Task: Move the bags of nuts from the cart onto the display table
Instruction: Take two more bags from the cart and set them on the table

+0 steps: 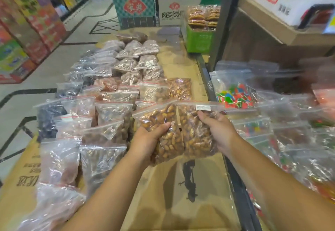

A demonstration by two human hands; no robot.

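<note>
Covering the display table (181, 185), brown cardboard is seen, bare at 6 o'clock; zip bags (108, 107) are rowed toward 11. One bag of nuts (163, 132) is gripped by the left hand (150, 138), another bag (195, 132) by the right hand (217, 131), above that bare patch

A pale tiled floor (54, 64) with dark inlaid lines runs up the aisle. Stocked shelves (27, 22) line the left side. Two chest freezers (134, 9) stand at the far end, and wooden shelving (272, 31) rises on the right.
</note>
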